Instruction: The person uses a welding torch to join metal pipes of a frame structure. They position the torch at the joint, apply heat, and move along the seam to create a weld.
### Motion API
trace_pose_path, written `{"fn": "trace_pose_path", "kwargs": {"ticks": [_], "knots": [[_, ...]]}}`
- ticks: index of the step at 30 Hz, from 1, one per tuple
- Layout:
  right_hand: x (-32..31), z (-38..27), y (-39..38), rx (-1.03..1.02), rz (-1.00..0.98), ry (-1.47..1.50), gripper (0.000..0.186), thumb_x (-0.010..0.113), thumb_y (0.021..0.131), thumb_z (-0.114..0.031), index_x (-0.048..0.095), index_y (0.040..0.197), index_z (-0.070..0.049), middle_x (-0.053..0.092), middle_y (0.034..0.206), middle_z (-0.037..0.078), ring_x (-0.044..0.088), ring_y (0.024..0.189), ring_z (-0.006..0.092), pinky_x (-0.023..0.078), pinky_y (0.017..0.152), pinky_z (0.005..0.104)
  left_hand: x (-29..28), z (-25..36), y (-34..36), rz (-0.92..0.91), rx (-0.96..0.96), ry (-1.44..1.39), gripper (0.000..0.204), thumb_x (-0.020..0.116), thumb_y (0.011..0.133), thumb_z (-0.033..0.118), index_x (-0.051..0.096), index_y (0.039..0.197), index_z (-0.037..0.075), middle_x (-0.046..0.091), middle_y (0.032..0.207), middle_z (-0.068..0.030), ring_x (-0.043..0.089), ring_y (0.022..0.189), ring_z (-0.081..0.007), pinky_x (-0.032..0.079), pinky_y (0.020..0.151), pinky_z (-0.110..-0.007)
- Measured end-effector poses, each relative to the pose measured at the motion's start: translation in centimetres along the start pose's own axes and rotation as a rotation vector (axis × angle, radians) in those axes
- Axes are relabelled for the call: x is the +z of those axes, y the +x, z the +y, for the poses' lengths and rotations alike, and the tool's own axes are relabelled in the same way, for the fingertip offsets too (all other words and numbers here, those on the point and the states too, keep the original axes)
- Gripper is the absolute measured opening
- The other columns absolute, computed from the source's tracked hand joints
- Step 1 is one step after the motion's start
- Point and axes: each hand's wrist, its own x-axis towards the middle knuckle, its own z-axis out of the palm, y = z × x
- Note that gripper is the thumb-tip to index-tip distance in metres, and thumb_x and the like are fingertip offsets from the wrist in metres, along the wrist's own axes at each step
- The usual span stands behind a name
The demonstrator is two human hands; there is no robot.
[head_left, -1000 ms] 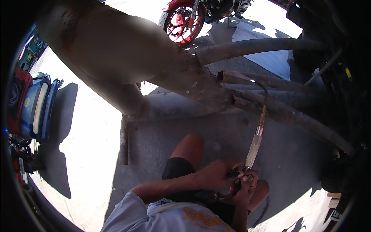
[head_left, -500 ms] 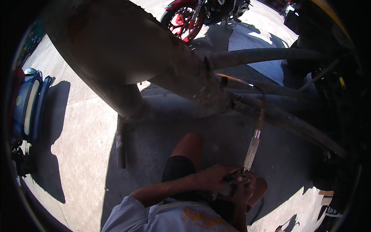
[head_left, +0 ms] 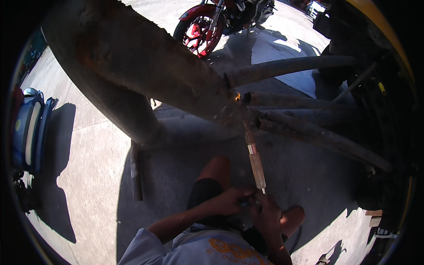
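A gas torch (head_left: 257, 170) with a ribbed handle and a metal collar points up and away from me. Its rear end is in my right hand (head_left: 268, 216), whose fingers are wrapped round it. My left hand (head_left: 233, 201) is closed beside the right one, its fingertips at the torch's rear end; shadow hides just what they pinch. A small orange flame (head_left: 238, 96) burns at the torch tip, against the rough joint where a thick rusty pipe (head_left: 128, 53) meets several thinner tubes. One of these, a curved tube (head_left: 296, 67), runs off to the right.
A horizontal pipe (head_left: 190, 130) passes behind the joint, and a short pipe leg (head_left: 136, 176) stands left of my knees. A red motorcycle (head_left: 201, 33) is parked beyond. Blue padded gear (head_left: 31, 132) lies at the left, and a pale sheet (head_left: 287, 57) on the ground.
The torch has swung left and forward, so its tip now meets the pipe joint. The long flame seen before now shows as a small orange glow. Both hands have shifted slightly left.
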Motion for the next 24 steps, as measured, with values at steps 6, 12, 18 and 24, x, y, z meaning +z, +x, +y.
{"fn": "trace_pose_path", "kwargs": {"ticks": [6,12,18,24], "knots": [[-0.4,-1.7,1.9,-0.043,-0.069,-0.208,0.031,0.076,0.098,-0.031,0.069,0.128,-0.025,0.072,0.103,0.012,0.078,0.075,0.0353,0.065,0.063,0.0494,-1.0,-0.2,-0.2,0.102,0.102,0.136,0.066,0.065,0.084,-0.013,0.061,0.149,-0.002,0.074,0.136,-0.0185,0.070,0.133,-0.0267,0.055,0.110,-0.038],[-0.3,-2.4,2.8,-0.037,-0.090,-0.271,0.032,0.074,0.098,-0.027,0.069,0.130,-0.025,0.073,0.102,0.014,0.078,0.077,0.0362,0.064,0.063,0.0510,-1.5,-0.3,0.2,0.162,0.131,0.197,0.058,0.064,0.089,-0.012,0.064,0.146,0.000,0.074,0.135,-0.0167,0.070,0.130,-0.0260,0.055,0.108,-0.038],[-0.2,-3.0,3.4,-0.064,-0.067,-0.273,0.025,0.072,0.100,-0.032,0.065,0.122,-0.024,0.070,0.106,0.014,0.077,0.077,0.0358,0.066,0.062,0.0506,-1.6,-0.5,0.4,0.235,0.166,0.246,0.044,0.061,0.092,-0.011,0.071,0.132,0.004,0.076,0.128,-0.0165,0.073,0.127,-0.0326,0.056,0.106,-0.040],[-0.1,-3.4,3.6,-0.090,-0.045,-0.297,0.024,0.072,0.100,-0.033,0.066,0.122,-0.024,0.070,0.105,0.014,0.077,0.074,0.0349,0.065,0.060,0.0489,-2.3,-0.6,0.3,0.216,0.166,0.216,0.043,0.060,0.093,-0.012,0.072,0.131,0.004,0.077,0.127,-0.0156,0.074,0.126,-0.0310,0.057,0.105,-0.039]]}}
